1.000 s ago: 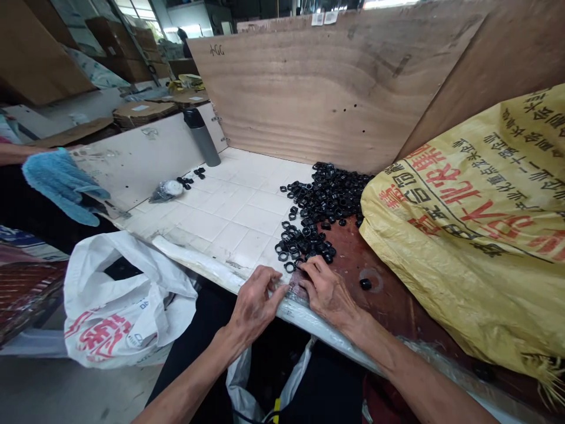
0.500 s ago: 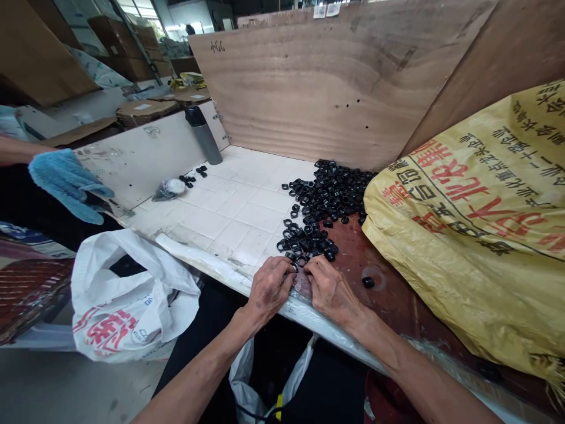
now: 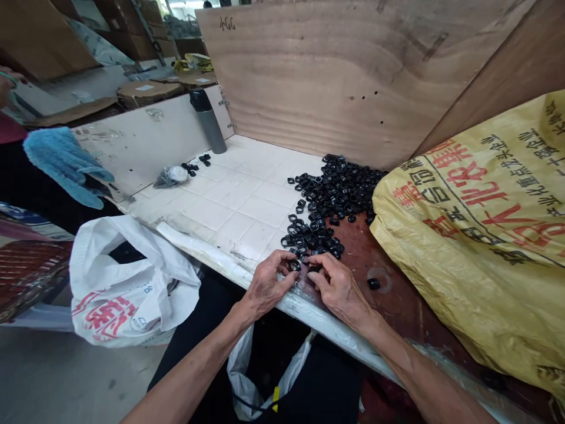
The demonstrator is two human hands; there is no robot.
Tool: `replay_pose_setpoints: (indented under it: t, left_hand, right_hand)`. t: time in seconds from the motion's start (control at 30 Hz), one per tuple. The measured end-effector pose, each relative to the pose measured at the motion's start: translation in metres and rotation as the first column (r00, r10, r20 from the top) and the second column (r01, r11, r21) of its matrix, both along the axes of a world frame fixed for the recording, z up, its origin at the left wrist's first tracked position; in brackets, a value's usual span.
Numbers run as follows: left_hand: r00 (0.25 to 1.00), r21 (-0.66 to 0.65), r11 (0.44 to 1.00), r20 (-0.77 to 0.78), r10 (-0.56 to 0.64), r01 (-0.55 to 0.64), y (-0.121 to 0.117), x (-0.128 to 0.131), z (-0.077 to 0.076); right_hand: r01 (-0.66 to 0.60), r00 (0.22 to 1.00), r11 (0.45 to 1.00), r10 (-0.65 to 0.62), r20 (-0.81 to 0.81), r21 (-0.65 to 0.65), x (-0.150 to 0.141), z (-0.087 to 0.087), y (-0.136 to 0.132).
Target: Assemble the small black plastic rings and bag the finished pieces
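Note:
Between the thumb and fingers of my left hand (image 3: 270, 284) is a small black ring (image 3: 294, 265), its opening turned towards me. My right hand (image 3: 339, 287) pinches another small black part (image 3: 314, 268), mostly covered by the fingers. Both hands are close together over the table's front edge. Just beyond them lies a small cluster of black rings (image 3: 311, 235), and behind it a larger heap of black rings (image 3: 344, 188) reaches towards the wooden board. A single black piece (image 3: 373, 284) rests to the right of my right hand.
A yellow woven sack (image 3: 481, 235) covers the right side. On the white tiled surface (image 3: 229, 200) stand a grey bottle (image 3: 209, 123) and a small plastic bag (image 3: 172, 176). A white bag (image 3: 132, 282) hangs at left, near a blue glove (image 3: 66, 165) and a person's hand (image 3: 6, 82).
Both hands have come up slightly from the small cluster, and a ring now shows in my left fingers. The view has shifted a little. At left, the other person's arm has moved up.

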State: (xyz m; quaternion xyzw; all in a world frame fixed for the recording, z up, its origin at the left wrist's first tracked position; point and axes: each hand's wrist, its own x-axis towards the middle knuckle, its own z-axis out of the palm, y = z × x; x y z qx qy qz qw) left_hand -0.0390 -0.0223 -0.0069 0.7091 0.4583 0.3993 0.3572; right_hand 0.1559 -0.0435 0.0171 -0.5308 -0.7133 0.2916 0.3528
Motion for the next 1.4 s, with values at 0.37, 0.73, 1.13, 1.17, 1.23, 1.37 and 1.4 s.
replay_pose_setpoints:
  t: [0.37, 0.73, 1.13, 1.17, 1.23, 1.37, 1.4]
  left_hand:
    - [0.967, -0.164, 0.973, 0.224, -0.125, 0.163, -0.001, -0.002, 0.005]
    - [0.940, -0.167, 0.970, 0.320, -0.114, 0.175, -0.003, -0.005, 0.012]
    - [0.955, 0.219, 0.959, 0.195, -0.221, 0.178, 0.001, -0.008, 0.004]
    - [0.957, 0.227, 0.957, 0.187, -0.223, 0.178, 0.001, -0.008, 0.004]
    - [0.960, 0.223, 0.958, 0.168, -0.222, 0.183, 0.001, -0.007, 0.004]
    - [0.960, 0.199, 0.963, 0.177, -0.215, 0.179, 0.000, -0.007, 0.005]
    - [0.959, 0.188, 0.967, 0.192, -0.208, 0.172, 0.000, -0.007, 0.005]
  right_hand:
    - [-0.043, 0.986, 0.999, 0.047, -0.159, 0.031, -0.005, 0.007, -0.002]
    - [-0.008, 0.993, 0.991, 0.023, -0.117, 0.131, -0.007, 0.009, -0.005]
    - [0.003, 1.000, 0.997, -0.001, -0.021, 0.080, -0.008, 0.005, -0.005]
    - [-0.012, 1.000, 0.996, 0.011, 0.009, 0.089, -0.008, 0.004, -0.005]
    - [-0.025, 0.999, 0.993, 0.020, 0.035, 0.117, -0.009, 0.002, -0.006]
    - [-0.013, 0.997, 0.988, 0.025, -0.077, 0.156, -0.009, 0.001, -0.008]
    - [-0.036, 0.995, 0.985, 0.052, -0.090, 0.167, -0.009, 0.001, -0.008]
